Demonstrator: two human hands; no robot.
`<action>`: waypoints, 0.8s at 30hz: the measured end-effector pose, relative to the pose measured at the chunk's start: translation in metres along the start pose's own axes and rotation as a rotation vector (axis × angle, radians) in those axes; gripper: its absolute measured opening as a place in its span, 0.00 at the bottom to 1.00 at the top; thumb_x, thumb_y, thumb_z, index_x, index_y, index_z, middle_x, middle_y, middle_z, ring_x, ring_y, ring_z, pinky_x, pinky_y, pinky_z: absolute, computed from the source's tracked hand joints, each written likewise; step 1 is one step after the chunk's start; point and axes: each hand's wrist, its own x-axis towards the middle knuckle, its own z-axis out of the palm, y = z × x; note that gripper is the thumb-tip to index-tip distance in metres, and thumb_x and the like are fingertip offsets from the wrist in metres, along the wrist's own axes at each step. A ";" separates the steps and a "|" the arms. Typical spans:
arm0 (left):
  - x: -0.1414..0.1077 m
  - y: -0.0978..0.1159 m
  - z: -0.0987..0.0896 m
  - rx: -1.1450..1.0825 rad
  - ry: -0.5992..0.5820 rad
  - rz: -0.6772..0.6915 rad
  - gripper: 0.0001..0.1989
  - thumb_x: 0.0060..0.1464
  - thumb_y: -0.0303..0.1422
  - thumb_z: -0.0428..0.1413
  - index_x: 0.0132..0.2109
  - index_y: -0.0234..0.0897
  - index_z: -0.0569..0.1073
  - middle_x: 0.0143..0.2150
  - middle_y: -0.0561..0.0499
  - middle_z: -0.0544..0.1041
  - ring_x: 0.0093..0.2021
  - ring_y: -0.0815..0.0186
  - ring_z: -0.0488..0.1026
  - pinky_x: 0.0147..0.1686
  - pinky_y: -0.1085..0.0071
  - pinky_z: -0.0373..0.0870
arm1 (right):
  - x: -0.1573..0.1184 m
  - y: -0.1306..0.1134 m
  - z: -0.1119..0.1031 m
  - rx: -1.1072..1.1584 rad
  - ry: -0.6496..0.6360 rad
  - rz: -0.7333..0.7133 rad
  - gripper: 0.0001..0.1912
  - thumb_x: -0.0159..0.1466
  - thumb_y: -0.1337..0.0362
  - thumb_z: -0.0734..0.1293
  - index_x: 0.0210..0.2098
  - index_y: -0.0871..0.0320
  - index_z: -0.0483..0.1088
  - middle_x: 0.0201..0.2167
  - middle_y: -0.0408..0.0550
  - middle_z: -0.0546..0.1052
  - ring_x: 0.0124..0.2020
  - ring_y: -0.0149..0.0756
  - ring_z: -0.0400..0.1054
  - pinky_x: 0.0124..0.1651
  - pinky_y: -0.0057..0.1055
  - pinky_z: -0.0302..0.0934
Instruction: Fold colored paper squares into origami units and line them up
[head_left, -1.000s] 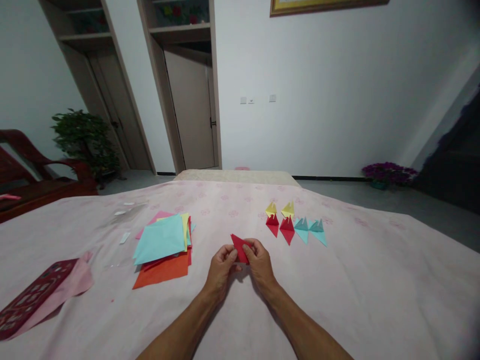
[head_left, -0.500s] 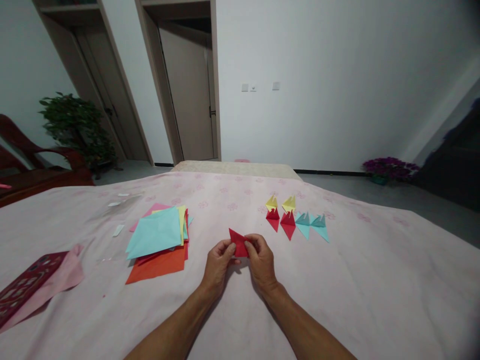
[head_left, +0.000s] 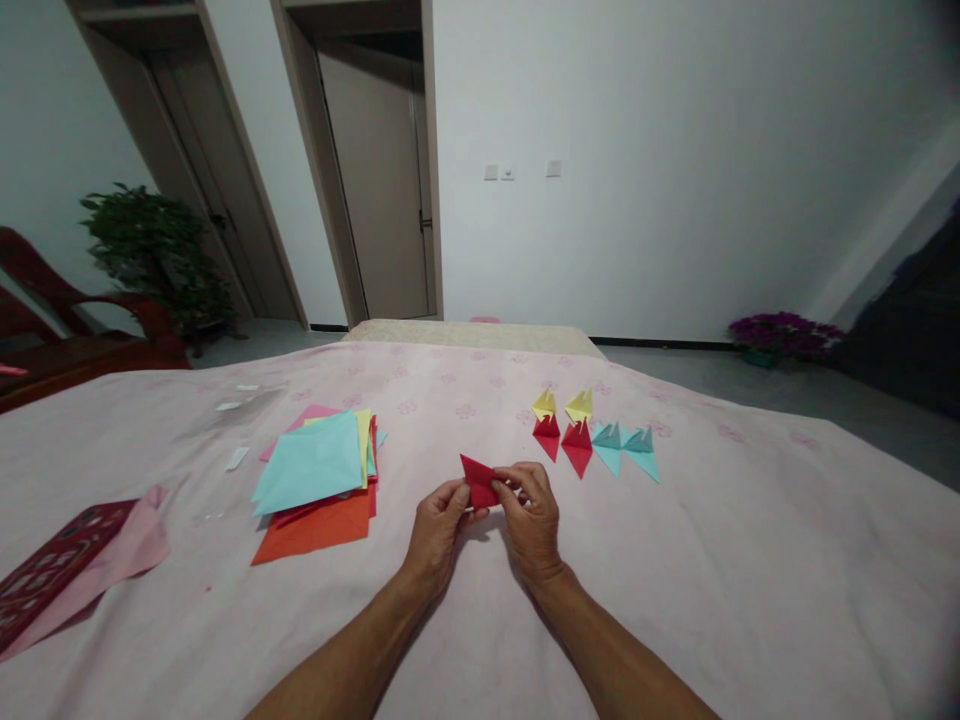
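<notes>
A small piece of folded red paper [head_left: 480, 482] is held up between my two hands over the table, one pointed corner rising at its upper left. My left hand [head_left: 439, 525] pinches its left side, thumb in front. At the right edge, the thumb and fingers of my right hand [head_left: 534, 520] close on the paper. Beyond my right hand lie several folded paper birds: yellow ones [head_left: 579, 405] at the back, red ones [head_left: 577, 448] before them, and light blue ones [head_left: 609, 448] to the right.
Left of my hands is a loose stack of coloured paper sheets [head_left: 311, 465], light blue on top. Clear plastic wrappers [head_left: 236, 460] lie beyond it. A dark red patterned item [head_left: 60, 565] rests on pink cloth at far left. A pink flowered tablecloth [head_left: 720, 600] covers the table.
My right hand has shifted slightly right and turned, its fingers now higher along the paper's right edge. The red paper is tilted a little differently. My left hand has barely moved.
</notes>
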 end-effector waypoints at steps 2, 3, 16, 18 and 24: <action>0.000 0.000 0.000 0.020 0.012 0.019 0.19 0.46 0.42 0.68 0.42 0.33 0.81 0.40 0.44 0.81 0.38 0.63 0.77 0.38 0.69 0.77 | 0.000 0.000 -0.001 -0.007 0.006 -0.014 0.06 0.62 0.67 0.67 0.36 0.52 0.76 0.36 0.46 0.69 0.38 0.35 0.67 0.32 0.28 0.61; 0.000 0.000 -0.001 0.031 0.015 0.030 0.19 0.46 0.42 0.68 0.42 0.33 0.81 0.41 0.44 0.81 0.39 0.63 0.77 0.39 0.69 0.76 | 0.000 -0.001 -0.001 -0.011 0.011 -0.027 0.06 0.62 0.67 0.67 0.36 0.52 0.76 0.36 0.46 0.69 0.37 0.35 0.67 0.32 0.29 0.61; 0.001 0.000 -0.002 0.100 0.045 0.112 0.16 0.46 0.39 0.67 0.41 0.34 0.82 0.43 0.43 0.82 0.41 0.60 0.78 0.47 0.63 0.74 | -0.002 -0.002 -0.002 0.070 -0.124 0.009 0.04 0.62 0.68 0.64 0.35 0.54 0.72 0.34 0.45 0.75 0.36 0.36 0.68 0.35 0.31 0.61; 0.002 0.000 -0.003 0.121 0.049 0.117 0.16 0.47 0.39 0.67 0.41 0.34 0.82 0.42 0.43 0.82 0.40 0.60 0.78 0.45 0.63 0.74 | -0.002 0.000 0.001 0.123 -0.118 0.107 0.04 0.62 0.66 0.65 0.36 0.54 0.71 0.33 0.44 0.75 0.34 0.35 0.68 0.37 0.30 0.61; 0.000 0.002 -0.002 0.213 0.047 0.122 0.15 0.47 0.37 0.66 0.41 0.33 0.82 0.39 0.43 0.83 0.35 0.62 0.77 0.41 0.66 0.73 | 0.002 -0.002 0.005 0.331 -0.115 0.338 0.05 0.61 0.63 0.64 0.36 0.55 0.69 0.29 0.42 0.74 0.29 0.33 0.66 0.33 0.29 0.62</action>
